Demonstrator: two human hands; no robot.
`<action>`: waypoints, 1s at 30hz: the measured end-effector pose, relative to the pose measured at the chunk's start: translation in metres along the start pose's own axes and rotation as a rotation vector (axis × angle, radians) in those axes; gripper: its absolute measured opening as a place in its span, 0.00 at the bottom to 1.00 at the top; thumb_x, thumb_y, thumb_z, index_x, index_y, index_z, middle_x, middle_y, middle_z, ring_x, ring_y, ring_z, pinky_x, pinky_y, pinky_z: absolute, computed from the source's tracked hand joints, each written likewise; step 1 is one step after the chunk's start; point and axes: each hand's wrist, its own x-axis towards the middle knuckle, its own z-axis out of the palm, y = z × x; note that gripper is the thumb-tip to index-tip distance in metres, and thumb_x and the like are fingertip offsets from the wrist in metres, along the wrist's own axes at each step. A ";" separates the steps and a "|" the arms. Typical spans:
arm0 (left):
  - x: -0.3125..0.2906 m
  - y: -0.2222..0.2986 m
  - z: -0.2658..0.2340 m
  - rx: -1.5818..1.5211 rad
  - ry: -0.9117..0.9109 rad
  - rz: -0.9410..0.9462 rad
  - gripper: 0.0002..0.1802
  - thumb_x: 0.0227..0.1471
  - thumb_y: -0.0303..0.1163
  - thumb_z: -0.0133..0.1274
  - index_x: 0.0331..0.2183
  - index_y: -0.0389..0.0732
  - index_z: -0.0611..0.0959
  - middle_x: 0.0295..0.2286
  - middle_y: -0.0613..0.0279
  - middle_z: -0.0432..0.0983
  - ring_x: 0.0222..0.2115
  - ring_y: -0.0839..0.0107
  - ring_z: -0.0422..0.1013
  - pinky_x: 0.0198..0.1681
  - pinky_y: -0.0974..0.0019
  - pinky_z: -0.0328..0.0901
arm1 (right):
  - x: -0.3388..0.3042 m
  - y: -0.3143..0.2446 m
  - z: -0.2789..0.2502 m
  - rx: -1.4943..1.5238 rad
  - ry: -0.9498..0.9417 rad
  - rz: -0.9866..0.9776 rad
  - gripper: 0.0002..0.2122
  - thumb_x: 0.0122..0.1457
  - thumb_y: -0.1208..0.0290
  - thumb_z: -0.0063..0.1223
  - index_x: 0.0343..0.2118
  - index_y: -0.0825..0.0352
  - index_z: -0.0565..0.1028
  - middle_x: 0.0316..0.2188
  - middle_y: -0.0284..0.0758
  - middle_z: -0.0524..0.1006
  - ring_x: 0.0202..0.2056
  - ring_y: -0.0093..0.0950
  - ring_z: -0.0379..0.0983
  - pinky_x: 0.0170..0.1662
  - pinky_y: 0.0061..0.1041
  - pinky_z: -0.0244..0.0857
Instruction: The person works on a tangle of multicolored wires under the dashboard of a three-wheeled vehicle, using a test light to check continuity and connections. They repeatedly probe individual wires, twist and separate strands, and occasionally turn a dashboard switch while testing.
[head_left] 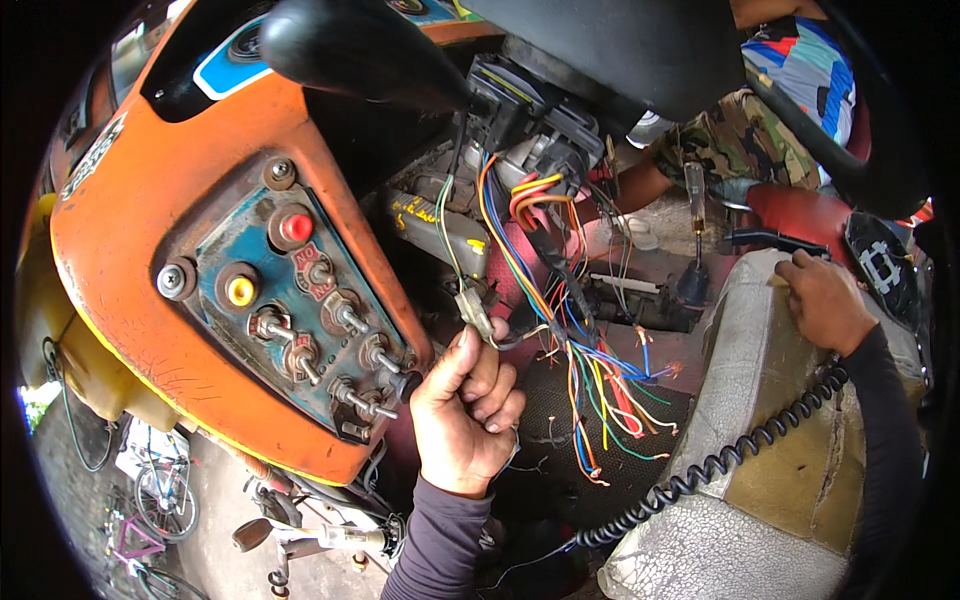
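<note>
My left hand (466,405) is closed, thumb on top, round a pale plastic wire connector (474,312). Thin green and white wires run up from it toward the steering column (545,135). Just right of this hand hangs a loose bundle of coloured wires (575,340), several with bare, frayed ends. My right hand (825,302) rests on the upper edge of a worn, cracked seat (770,420), its fingers laid over the edge with nothing visible in them. A black coiled cord (720,450) stretches across the seat up to my right wrist.
At left stands an orange dash panel (350,210) with toggle switches and a red and a yellow button. A black steering wheel (365,50) overhangs the column. A clear-handled lever (696,215) rises from the floor. Another person in camouflage shorts (745,140) is close by.
</note>
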 end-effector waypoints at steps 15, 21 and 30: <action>-0.001 0.000 0.005 -0.067 -0.025 -0.030 0.18 0.68 0.41 0.53 0.47 0.35 0.79 0.18 0.77 0.51 0.16 0.83 0.47 0.19 0.74 0.46 | 0.007 -0.033 -0.019 0.067 0.111 -0.190 0.12 0.51 0.78 0.59 0.40 0.68 0.80 0.41 0.41 0.76 0.47 0.45 0.75 0.50 0.46 0.67; -0.001 -0.001 0.004 -0.063 -0.028 -0.041 0.18 0.69 0.40 0.53 0.47 0.34 0.80 0.18 0.77 0.51 0.16 0.84 0.47 0.18 0.75 0.46 | 0.013 -0.083 -0.041 0.448 0.231 -0.250 0.08 0.55 0.77 0.58 0.38 0.68 0.80 0.35 0.43 0.77 0.39 0.47 0.77 0.42 0.43 0.70; 0.001 -0.001 0.002 -0.085 -0.039 -0.057 0.18 0.69 0.40 0.53 0.48 0.33 0.80 0.18 0.78 0.51 0.16 0.84 0.47 0.18 0.75 0.46 | -0.001 -0.119 -0.101 1.025 -0.304 -0.189 0.04 0.55 0.79 0.61 0.34 0.69 0.81 0.28 0.36 0.81 0.27 0.21 0.76 0.30 0.27 0.68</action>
